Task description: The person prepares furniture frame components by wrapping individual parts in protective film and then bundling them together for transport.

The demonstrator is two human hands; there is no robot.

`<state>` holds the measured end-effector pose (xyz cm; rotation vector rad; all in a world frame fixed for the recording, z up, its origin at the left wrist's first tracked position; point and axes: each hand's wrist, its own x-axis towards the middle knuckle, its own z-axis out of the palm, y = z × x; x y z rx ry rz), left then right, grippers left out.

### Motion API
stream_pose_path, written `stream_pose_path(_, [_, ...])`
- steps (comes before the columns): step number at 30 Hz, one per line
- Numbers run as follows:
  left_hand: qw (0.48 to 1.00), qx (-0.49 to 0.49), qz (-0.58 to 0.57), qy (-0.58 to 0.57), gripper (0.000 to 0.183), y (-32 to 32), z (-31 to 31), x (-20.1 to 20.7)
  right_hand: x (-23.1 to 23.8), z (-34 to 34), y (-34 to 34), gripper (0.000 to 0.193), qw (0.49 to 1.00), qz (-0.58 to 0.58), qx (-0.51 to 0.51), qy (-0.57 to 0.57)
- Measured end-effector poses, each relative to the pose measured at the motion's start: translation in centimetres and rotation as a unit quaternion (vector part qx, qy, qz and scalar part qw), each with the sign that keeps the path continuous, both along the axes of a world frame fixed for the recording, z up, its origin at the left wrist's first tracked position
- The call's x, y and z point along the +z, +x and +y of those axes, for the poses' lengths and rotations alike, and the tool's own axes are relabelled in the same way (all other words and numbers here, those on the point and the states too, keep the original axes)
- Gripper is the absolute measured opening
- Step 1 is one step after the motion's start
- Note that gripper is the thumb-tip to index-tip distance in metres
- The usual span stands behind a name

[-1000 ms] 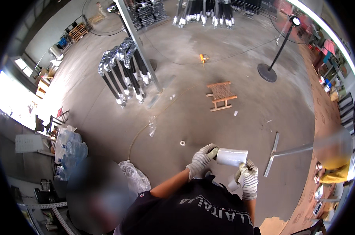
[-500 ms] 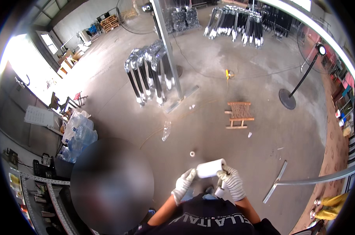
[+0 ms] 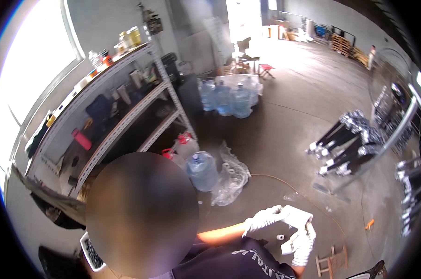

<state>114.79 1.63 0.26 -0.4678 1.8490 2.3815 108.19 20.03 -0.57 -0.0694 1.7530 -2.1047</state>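
Observation:
A white roll (image 3: pixel 296 216), smooth and apparently of plastic film, is held up in front of my body, tilted. My left hand (image 3: pixel 266 219), in a pale glove, grips its left end. At its right end, my gloved right hand (image 3: pixel 304 240) is closed around the edge. Below the right palm shows a smaller white cylinder (image 3: pixel 287 248); whether that hand holds it too I cannot tell. On the floor beyond my torso lies a small white ring-shaped core (image 3: pixel 280 237).
A metal shelf rack (image 3: pixel 161 69) stands left, with large blue water bottles (image 3: pixel 203 171) and crumpled clear plastic (image 3: pixel 231 179) beside it. Wrapped black frames (image 3: pixel 354 135) stand at right near a metal post (image 3: pixel 396 130). A wooden stool (image 3: pixel 332 261) sits low right. A blurred disc hides the lower left.
The view has swung left, bringing the shelf rack and water bottles into fuller sight. Both hands still hold the white roll, which now appears farther right.

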Motion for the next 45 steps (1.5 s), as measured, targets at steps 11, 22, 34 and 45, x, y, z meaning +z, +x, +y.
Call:
stream_pose_path(11, [0.895,0.268,0.094,0.344,0.042,1.3,-9.9,-3.5,4.0,-15.5,-5.0,0.026,0.938,0.004,0.343,0.047])
stream_pose_path(22, [0.812,0.477,0.069,0.330,0.044,0.8,-12.0,-1.2,8.1,-24.8,-11.1,0.025,0.777,0.038,0.622,0.085])
stream_pose_path(34, [0.608,0.783,0.121,0.060,0.021,12.0,-10.2,1.2,7.7,-31.7,1.2,0.023,0.588,-0.006,0.807,0.055])
stream_pose_path(45, [0.794,0.582,0.097,-0.147,0.017,27.3,-19.2,3.4,3.1,-36.7,19.5,0.014,0.682,0.099,0.722,-0.058])
